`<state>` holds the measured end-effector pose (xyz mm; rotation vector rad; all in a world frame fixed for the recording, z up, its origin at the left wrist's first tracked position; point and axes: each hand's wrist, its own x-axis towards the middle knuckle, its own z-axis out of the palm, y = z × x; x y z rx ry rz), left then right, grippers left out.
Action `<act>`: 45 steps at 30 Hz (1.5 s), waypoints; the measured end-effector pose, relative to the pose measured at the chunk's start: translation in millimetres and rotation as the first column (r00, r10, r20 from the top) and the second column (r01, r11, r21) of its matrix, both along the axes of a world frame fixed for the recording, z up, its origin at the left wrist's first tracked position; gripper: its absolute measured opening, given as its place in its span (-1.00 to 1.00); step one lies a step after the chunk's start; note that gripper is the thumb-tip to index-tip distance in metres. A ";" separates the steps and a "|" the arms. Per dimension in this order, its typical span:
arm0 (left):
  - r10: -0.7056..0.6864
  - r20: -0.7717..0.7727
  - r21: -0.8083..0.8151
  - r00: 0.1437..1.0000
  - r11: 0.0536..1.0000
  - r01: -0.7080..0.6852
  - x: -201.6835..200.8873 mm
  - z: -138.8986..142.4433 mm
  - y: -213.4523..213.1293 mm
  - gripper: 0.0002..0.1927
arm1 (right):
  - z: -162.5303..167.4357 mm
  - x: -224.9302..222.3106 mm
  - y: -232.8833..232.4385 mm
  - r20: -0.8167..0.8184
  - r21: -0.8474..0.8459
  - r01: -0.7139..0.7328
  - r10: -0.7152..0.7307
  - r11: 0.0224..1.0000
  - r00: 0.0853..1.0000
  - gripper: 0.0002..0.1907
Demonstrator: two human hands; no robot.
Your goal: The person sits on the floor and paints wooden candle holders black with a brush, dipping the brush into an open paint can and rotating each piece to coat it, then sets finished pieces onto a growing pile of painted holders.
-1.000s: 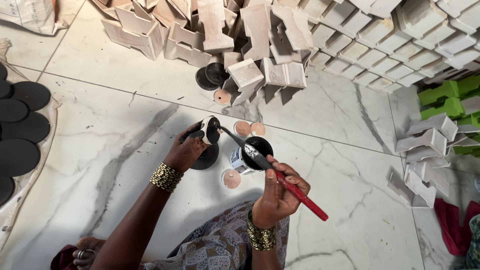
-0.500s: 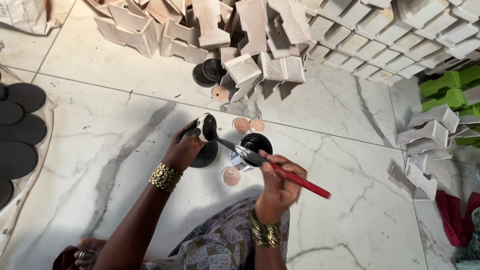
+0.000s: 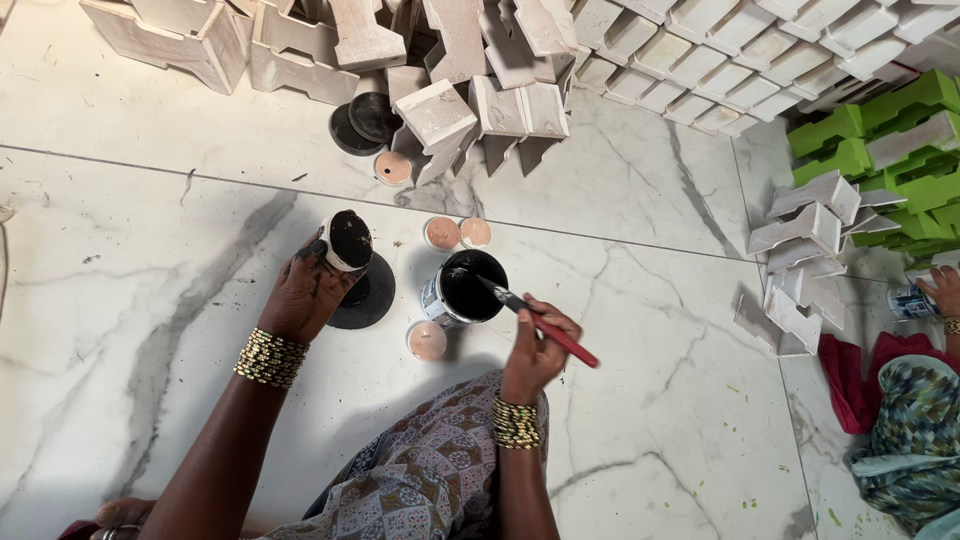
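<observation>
My left hand [image 3: 310, 290] grips a small round wooden piece [image 3: 348, 240] whose top face is painted black, tilted above a flat black disc [image 3: 365, 295] on the floor. My right hand [image 3: 535, 350] holds a red-handled paintbrush [image 3: 540, 322], its bristle tip resting at the rim of an open tin of black paint [image 3: 462, 288]. Three unpainted pinkish round pieces lie around the tin: two [image 3: 458, 233] behind it and one [image 3: 427, 340] in front. My patterned dress [image 3: 420, 480] fills the bottom of the view.
Stacks of whitish wooden blocks [image 3: 440, 110] line the far side, with black discs [image 3: 362, 122] and another unpainted round piece [image 3: 393, 168] beside them. Green blocks [image 3: 870, 130] sit at the right. Another person's hand holds a tin [image 3: 915, 300] at the right edge.
My left hand has turned the round piece so its black face points up. The brush has dropped from the piece to the paint tin. The view has shifted left and nearer.
</observation>
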<state>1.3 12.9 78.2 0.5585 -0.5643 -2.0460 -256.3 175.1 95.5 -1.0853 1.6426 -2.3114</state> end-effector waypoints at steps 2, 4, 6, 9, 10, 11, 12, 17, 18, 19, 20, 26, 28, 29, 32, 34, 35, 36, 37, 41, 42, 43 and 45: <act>-0.012 -0.008 -0.012 1.000 1.000 0.011 -0.7 3.0 -0.9 -0.48 | -12.3 0.2 -6.1 0.018 0.048 -0.041 0.040 0.998 0.999 -0.67; -0.023 -0.015 -0.026 1.000 0.999 0.023 -1.1 1.2 -1.0 -0.48 | -18.2 2.7 -8.0 0.034 0.096 -0.069 0.066 0.993 0.997 -0.69; -0.041 -0.027 -0.051 0.999 0.998 0.040 -2.5 -4.1 -2.8 -0.48 | -17.9 5.0 -9.9 0.040 0.137 -0.077 0.073 0.988 0.997 -0.71; -0.042 -0.040 -0.016 0.998 0.999 0.041 -5.8 -12.9 -4.2 -0.49 | -8.2 3.8 -6.8 0.043 0.087 -0.009 0.005 0.996 0.999 -0.70; -0.047 -0.044 -0.022 0.998 0.999 0.046 -6.0 -15.0 -5.1 -0.49 | -3.7 1.3 -5.4 0.085 0.033 0.012 -0.015 0.999 0.996 -0.69; -0.052 -0.047 -0.024 0.998 0.998 0.051 -6.2 -16.7 -5.0 -0.49 | 1.2 -2.3 -1.7 0.129 -0.015 0.037 -0.034 0.999 0.991 -0.67; -0.060 -0.051 -0.023 0.997 0.998 0.059 -6.1 -18.1 -4.6 -0.49 | 5.5 -6.9 3.1 0.174 -0.060 0.066 -0.055 0.996 0.983 -0.66; -0.052 -0.083 0.017 0.995 0.998 0.054 -6.7 -23.4 -2.8 -0.52 | 19.2 -34.3 23.2 0.741 -0.145 0.021 0.094 0.989 0.665 -0.78; -0.048 -0.100 0.031 0.994 0.998 0.052 -6.3 -24.8 -1.3 -0.52 | 20.4 -35.3 26.1 0.788 -0.223 -0.039 0.203 0.974 0.581 -0.79; -0.056 -0.093 0.030 0.994 0.998 0.059 -5.5 -26.2 0.5 -0.54 | 21.7 -33.3 28.0 0.786 -0.245 -0.062 0.235 0.968 0.572 -0.79; -0.062 -0.087 0.029 0.994 0.998 0.064 -5.6 -27.3 2.3 -0.55 | 24.3 -29.7 29.5 0.783 -0.267 -0.087 0.269 0.960 0.561 -0.80; -0.188 -0.082 -0.030 0.979 0.982 0.186 -1.5 -22.6 10.4 -0.49 | 61.5 23.3 13.9 0.582 -0.286 -0.159 0.303 0.945 0.754 -0.81; -0.200 -0.076 -0.035 0.977 0.980 0.198 -0.2 -18.3 11.3 -0.47 | 76.6 40.0 10.4 0.480 -0.304 -0.194 0.325 0.933 0.815 -0.77; -0.195 -0.066 -0.028 0.978 0.981 0.194 1.4 -16.5 11.1 -0.47 | 82.8 47.4 9.7 0.434 -0.317 -0.226 0.353 0.921 0.829 -0.74; -0.191 -0.065 -0.035 0.979 0.981 0.189 7.2 -13.8 8.2 -0.46 | 97.3 60.5 15.9 0.320 -0.278 -0.260 0.344 0.925 0.883 -0.70; -0.193 -0.071 -0.054 0.979 0.980 0.190 8.8 -14.9 7.4 -0.46 | 101.5 65.8 17.0 0.275 -0.267 -0.238 0.310 0.934 0.910 -0.69; -0.199 -0.069 -0.067 0.978 0.979 0.194 9.6 -15.9 6.7 -0.46 | 102.7 67.8 16.9 0.267 -0.283 -0.215 0.292 0.935 0.918 -0.69; -0.206 -0.066 -0.077 0.976 0.977 0.201 9.0 -17.3 7.3 -0.46 | 103.2 69.9 16.1 0.262 -0.297 -0.190 0.271 0.936 0.926 -0.68; -0.202 -0.057 -0.061 0.978 0.978 0.199 8.2 -18.3 7.4 -0.45 | 103.8 71.5 15.0 0.237 -0.305 -0.217 0.295 0.927 0.926 -0.68; -0.213 -0.115 -0.107 0.970 0.974 0.201 8.1 -19.6 6.7 -0.42 | 106.4 75.6 9.2 0.104 -0.275 -0.329 0.369 0.903 0.924 -0.65; -0.219 -0.155 -0.142 0.963 0.970 0.198 10.5 -19.0 5.7 -0.42 | 107.9 75.7 10.8 0.063 -0.247 -0.360 0.385 0.900 0.921 -0.64; -0.213 -0.138 -0.131 0.967 0.972 0.196 13.0 -18.1 4.4 -0.42 | 109.2 75.7 12.2 0.053 -0.228 -0.338 0.358 0.913 0.932 -0.65; -0.202 -0.107 -0.105 0.974 0.976 0.191 16.3 -15.9 2.9 -0.43 | 112.4 74.2 16.3 0.032 -0.188 -0.291 0.302 0.938 0.953 -0.66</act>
